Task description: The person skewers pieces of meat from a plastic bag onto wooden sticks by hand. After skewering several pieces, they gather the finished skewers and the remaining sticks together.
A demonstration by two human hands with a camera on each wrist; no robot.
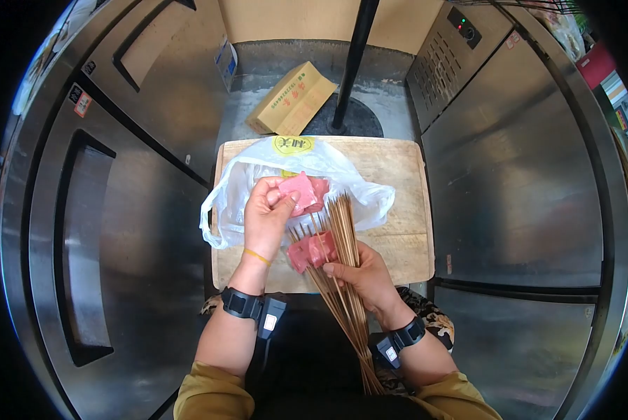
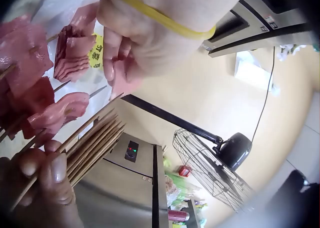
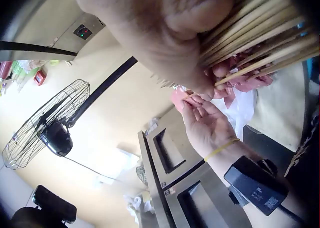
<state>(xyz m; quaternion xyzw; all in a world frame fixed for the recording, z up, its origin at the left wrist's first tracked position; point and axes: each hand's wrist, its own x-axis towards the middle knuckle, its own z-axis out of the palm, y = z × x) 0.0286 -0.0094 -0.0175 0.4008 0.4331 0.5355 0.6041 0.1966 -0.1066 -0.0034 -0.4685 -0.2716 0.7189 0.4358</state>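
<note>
In the head view the left hand [image 1: 266,213] pinches a flat pink meat slice [image 1: 297,194] between thumb and fingers, over a white plastic bag [image 1: 240,175]. More pink slices lie stacked beyond it. The right hand [image 1: 365,278] grips a thick bundle of wooden skewers [image 1: 347,241], points away from the body. Folded meat pieces [image 1: 311,250] are threaded on skewers at the left side of that bundle. One skewer tip reaches up close to the held slice. In the left wrist view the threaded meat [image 2: 60,110] shows beside the right hand's fingertips [image 2: 58,168].
The bag lies on a wooden board [image 1: 405,203]. Behind it are a cardboard box [image 1: 293,98] and a black pole [image 1: 356,59] on a round base. Steel cabinets [image 1: 153,203] stand at left and right. A wire-caged fan [image 3: 50,123] appears in the right wrist view.
</note>
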